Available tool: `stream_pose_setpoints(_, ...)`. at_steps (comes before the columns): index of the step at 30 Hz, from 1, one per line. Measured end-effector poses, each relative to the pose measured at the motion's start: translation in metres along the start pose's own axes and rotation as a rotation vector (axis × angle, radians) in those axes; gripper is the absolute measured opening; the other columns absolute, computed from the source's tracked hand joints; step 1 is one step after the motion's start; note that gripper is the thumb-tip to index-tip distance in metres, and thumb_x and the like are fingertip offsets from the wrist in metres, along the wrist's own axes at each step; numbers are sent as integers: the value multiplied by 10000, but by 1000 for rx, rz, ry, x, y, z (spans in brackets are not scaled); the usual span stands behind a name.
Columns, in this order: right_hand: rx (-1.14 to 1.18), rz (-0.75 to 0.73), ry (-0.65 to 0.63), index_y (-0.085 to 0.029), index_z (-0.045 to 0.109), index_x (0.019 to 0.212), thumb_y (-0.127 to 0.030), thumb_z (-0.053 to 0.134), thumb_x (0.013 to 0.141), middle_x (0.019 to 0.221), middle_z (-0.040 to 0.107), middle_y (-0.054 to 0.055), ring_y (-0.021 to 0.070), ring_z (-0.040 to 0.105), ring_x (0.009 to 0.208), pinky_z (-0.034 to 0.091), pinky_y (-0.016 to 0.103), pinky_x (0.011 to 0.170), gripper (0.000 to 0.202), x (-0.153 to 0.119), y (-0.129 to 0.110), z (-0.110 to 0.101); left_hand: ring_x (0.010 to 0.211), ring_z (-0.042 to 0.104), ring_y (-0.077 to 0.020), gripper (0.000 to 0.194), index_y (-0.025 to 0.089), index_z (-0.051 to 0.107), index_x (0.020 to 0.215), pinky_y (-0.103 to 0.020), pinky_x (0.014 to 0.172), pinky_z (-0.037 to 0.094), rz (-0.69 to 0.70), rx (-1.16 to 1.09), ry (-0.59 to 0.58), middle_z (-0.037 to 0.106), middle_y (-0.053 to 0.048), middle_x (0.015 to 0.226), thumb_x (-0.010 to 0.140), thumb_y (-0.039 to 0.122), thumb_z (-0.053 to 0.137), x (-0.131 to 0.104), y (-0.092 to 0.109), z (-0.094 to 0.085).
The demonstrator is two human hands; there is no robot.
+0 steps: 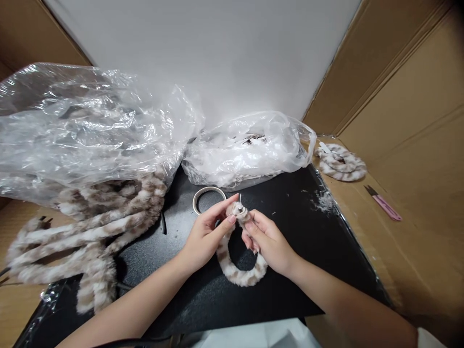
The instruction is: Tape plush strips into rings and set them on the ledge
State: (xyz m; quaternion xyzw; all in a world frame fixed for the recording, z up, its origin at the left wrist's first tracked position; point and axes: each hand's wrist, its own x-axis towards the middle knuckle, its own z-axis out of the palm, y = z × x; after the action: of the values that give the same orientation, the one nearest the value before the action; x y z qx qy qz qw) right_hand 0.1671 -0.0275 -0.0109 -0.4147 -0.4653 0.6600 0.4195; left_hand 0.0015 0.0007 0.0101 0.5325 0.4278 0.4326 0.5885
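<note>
Looping between and below left grip (pixel 203 238) and right grip (pixel 271 242), the furry strip (pixel 242 277) is pinched by both.

No text, brand, number or sign can be read. A small pale tag (pixel 325 148) lies on the coiled furry strip (pixel 344 166) at the right, too small to show whether it is printed. Dark marks (pixel 254 139) show at the middle plastic bag (pixel 232 159); whether they are print or contents cannot be told. Any lettering on the tape roll (pixel 195 200) is too small to make out.
</note>
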Motion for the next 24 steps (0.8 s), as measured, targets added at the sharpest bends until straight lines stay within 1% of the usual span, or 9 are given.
stream_pose_setpoints(1,-2,-1,1,-193,503,876,-476,484,945,565,468,-78,65,344,450,298,203,471,291,0,0,0,865,615,-174,327,222,732,1113,-246,826,457,-11,-1,20,715,-48,948,798,309,733,0,0,-1)
stream_pose_setpoints(3,-12,-8,6,-192,507,866,-468,491,943,558,469,-76,67,355,454,305,207,478,287,0,0,0,777,623,-165,263,184,768,983,-237,741,475,-45,-29,33,728,-54,860,755,314,771,2,-1,-4)
stream_pose_setpoints(5,-26,-19,19,-195,503,847,-463,491,943,549,468,-75,70,358,455,299,209,475,285,-1,-1,0,764,642,-170,223,164,778,885,-241,725,490,-86,-82,11,739,-64,838,713,303,807,4,-1,-6)
stream_pose_setpoints(9,-83,-71,59,-196,497,819,-447,490,945,550,467,-69,80,395,491,301,216,495,281,-2,-2,0,796,672,-186,271,180,782,909,-267,758,519,-122,-135,-46,761,-68,880,663,280,842,7,-2,-7)
stream_pose_setpoints(12,-113,-90,52,-191,490,796,-453,495,941,546,463,-65,82,412,504,315,226,517,299,-3,-5,2,817,677,-195,322,206,785,973,-283,791,516,-98,-59,-21,770,-61,905,667,290,838,6,-3,-6)
stream_pose_setpoints(14,-102,-80,28,-185,508,818,-469,503,934,548,461,-64,84,416,504,322,232,522,306,-3,-6,3,836,675,-201,306,222,789,982,-290,816,504,-61,20,7,773,-56,918,686,291,824,3,-2,-6)
stream_pose_setpoints(18,-8,-28,-7,-169,558,914,-517,547,898,561,454,-63,86,408,498,306,234,493,349,-1,-6,6,819,657,-208,255,227,799,955,-302,817,484,2,107,-10,757,-55,865,703,264,808,0,-2,-4)
stream_pose_setpoints(21,102,-10,-20,-172,552,889,-547,586,861,548,456,-68,77,379,471,276,231,467,378,0,-4,5,819,628,-205,235,217,799,939,-300,814,470,19,90,-34,728,-60,848,705,243,802,1,-4,-2)
stream_pose_setpoints(24,145,-15,-14,-175,555,854,-542,599,854,540,464,-67,71,368,463,271,229,467,370,1,-1,4,850,590,-204,148,195,794,855,-288,812,455,20,52,-57,683,-71,869,717,248,791,3,-6,0)
